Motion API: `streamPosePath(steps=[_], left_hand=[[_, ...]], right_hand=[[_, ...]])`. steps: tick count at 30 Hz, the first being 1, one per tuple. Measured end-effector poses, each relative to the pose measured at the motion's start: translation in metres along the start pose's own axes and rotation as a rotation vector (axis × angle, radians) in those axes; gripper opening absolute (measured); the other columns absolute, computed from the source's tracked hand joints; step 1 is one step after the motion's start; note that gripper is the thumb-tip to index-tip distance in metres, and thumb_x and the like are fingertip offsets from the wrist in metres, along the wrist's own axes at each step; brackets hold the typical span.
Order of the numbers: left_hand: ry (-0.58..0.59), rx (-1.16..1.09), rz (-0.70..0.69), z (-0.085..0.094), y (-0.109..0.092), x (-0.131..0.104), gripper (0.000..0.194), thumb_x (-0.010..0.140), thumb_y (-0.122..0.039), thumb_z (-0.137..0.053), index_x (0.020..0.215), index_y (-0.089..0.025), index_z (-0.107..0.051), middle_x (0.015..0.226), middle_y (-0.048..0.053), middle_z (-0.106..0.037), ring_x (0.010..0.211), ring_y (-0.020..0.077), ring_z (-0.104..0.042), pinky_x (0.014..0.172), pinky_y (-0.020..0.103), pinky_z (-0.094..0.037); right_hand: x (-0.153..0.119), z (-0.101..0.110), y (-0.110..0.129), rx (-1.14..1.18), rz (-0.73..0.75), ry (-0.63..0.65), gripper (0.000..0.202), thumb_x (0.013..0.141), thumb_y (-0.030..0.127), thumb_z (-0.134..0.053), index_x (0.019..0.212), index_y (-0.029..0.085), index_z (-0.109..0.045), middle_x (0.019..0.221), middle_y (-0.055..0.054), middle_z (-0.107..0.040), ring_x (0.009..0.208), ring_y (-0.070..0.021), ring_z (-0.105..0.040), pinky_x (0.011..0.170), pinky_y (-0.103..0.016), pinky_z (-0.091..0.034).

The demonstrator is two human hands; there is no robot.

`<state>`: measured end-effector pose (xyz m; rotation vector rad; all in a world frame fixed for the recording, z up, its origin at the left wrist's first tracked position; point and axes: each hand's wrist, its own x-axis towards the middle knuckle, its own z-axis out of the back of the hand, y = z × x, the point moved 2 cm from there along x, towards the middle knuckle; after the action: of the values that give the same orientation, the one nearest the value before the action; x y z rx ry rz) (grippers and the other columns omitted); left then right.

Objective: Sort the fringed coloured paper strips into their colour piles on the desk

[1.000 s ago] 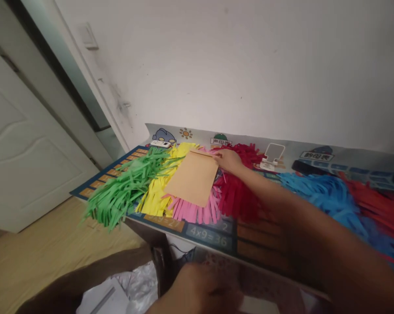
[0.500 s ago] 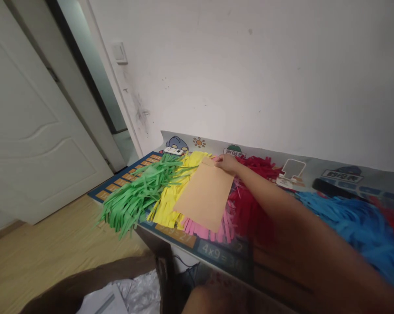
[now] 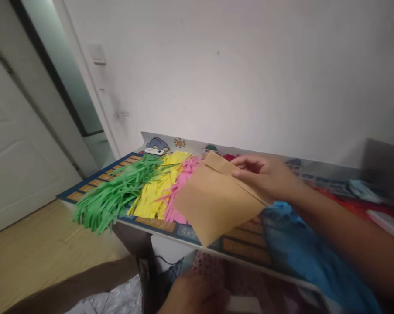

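My right hand (image 3: 262, 174) pinches a brown paper envelope (image 3: 219, 200) by its flap side, thumb on top. Tilted, the envelope hangs over the table, covering part of the pink fringed paper strips (image 3: 183, 174). To its left lie yellow fringed strips (image 3: 155, 192) and then green ones (image 3: 118, 196). Blue fringed strips (image 3: 314, 253) spread beneath my right forearm, and a bit of red (image 3: 229, 156) shows behind the envelope. Below the table's front edge is my left hand (image 3: 190, 290), blurred, its fingers not distinguishable.
A white remote control (image 3: 154, 151) rests at the table's back left. The table's printed cover (image 3: 245, 244) curls up against the wall. At lower left stands an open brown box (image 3: 82, 279) with silvery wrapping inside. A door (image 3: 16, 152) is at far left.
My right hand has carried the envelope rightward and nearer, turning it to a slant. More pink strips are uncovered. The view has shifted right, and more of my left hand shows.
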<state>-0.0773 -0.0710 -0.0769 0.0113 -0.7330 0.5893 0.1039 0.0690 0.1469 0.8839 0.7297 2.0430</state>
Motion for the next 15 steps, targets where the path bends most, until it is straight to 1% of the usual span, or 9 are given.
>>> streamPosePath(steps=[2,5,7,9,10,11,12,13,15], left_hand=[[-0.033,0.042,-0.079,0.011,-0.012,0.009,0.029,0.098,-0.034,-0.045,0.08,-0.022,-0.065,0.06,-0.003,-0.061,0.052,0.0118,-0.054,0.047,0.027,-0.033],[0.016,0.017,-0.083,0.016,-0.025,0.016,0.015,0.09,-0.028,-0.055,0.08,-0.022,-0.065,0.064,-0.002,-0.064,0.054,0.0125,-0.057,0.049,0.024,-0.038],[0.05,-0.049,0.018,0.017,-0.028,0.017,0.005,0.083,-0.025,-0.063,0.085,-0.022,-0.066,0.075,-0.001,-0.068,0.063,0.0131,-0.062,0.056,0.021,-0.047],[0.07,-0.129,0.16,0.02,-0.027,0.015,0.019,0.076,-0.027,-0.071,0.095,-0.023,-0.068,0.097,0.003,-0.071,0.085,0.0172,-0.067,0.072,0.024,-0.055],[0.079,-0.156,0.213,0.022,-0.026,0.014,0.026,0.074,-0.028,-0.075,0.099,-0.024,-0.069,0.111,0.006,-0.069,0.099,0.0202,-0.066,0.082,0.028,-0.056],[0.09,-0.168,0.236,0.024,-0.025,0.012,0.028,0.073,-0.029,-0.076,0.101,-0.024,-0.07,0.124,0.007,-0.064,0.113,0.0235,-0.061,0.091,0.033,-0.055],[0.097,-0.17,0.228,0.026,-0.024,0.01,0.026,0.074,-0.029,-0.076,0.1,-0.025,-0.071,0.136,0.008,-0.058,0.125,0.0266,-0.053,0.099,0.038,-0.052],[0.103,-0.161,0.214,0.028,-0.023,0.009,0.021,0.077,-0.03,-0.075,0.098,-0.025,-0.072,0.146,0.008,-0.048,0.135,0.0294,-0.044,0.104,0.042,-0.048],[0.108,-0.141,0.182,0.03,-0.022,0.005,0.016,0.083,-0.03,-0.07,0.097,-0.025,-0.074,0.159,0.006,-0.028,0.146,0.0342,-0.025,0.108,0.047,-0.043]], right_hand=[[-0.026,0.012,0.012,-0.118,-0.043,0.101,0.025,0.082,0.038,-0.064,0.098,0.022,-0.074,0.09,-0.003,-0.075,0.078,-0.0177,-0.068,0.065,-0.026,-0.05],[-0.052,0.014,0.008,-0.216,-0.151,0.375,0.021,0.082,0.033,-0.062,0.093,0.023,-0.076,0.083,-0.001,-0.076,0.073,-0.0176,-0.068,0.061,-0.024,-0.049],[-0.066,0.005,-0.004,-0.239,-0.21,0.534,0.021,0.083,0.029,-0.06,0.093,0.022,-0.076,0.082,-0.001,-0.076,0.072,-0.0174,-0.068,0.059,-0.024,-0.047],[-0.078,-0.008,-0.019,-0.277,-0.195,0.629,0.02,0.083,0.024,-0.058,0.092,0.022,-0.076,0.082,-0.001,-0.076,0.071,-0.0166,-0.067,0.059,-0.023,-0.045],[-0.084,-0.016,-0.026,-0.299,-0.173,0.65,0.02,0.083,0.022,-0.058,0.091,0.021,-0.077,0.082,-0.001,-0.075,0.071,-0.0161,-0.067,0.059,-0.023,-0.044],[-0.09,-0.024,-0.033,-0.311,-0.151,0.658,0.02,0.083,0.021,-0.058,0.091,0.021,-0.077,0.082,0.0,-0.075,0.071,-0.0158,-0.066,0.059,-0.022,-0.043],[-0.096,-0.031,-0.039,-0.309,-0.129,0.658,0.02,0.083,0.02,-0.058,0.091,0.022,-0.077,0.083,0.0,-0.075,0.072,-0.0156,-0.066,0.06,-0.022,-0.042],[-0.102,-0.038,-0.045,-0.3,-0.111,0.652,0.02,0.084,0.019,-0.058,0.092,0.022,-0.076,0.084,0.0,-0.075,0.073,-0.0155,-0.066,0.061,-0.022,-0.042],[-0.111,-0.048,-0.053,-0.275,-0.092,0.643,0.021,0.085,0.019,-0.058,0.096,0.023,-0.076,0.085,0.001,-0.075,0.072,-0.015,-0.066,0.061,-0.022,-0.041]])
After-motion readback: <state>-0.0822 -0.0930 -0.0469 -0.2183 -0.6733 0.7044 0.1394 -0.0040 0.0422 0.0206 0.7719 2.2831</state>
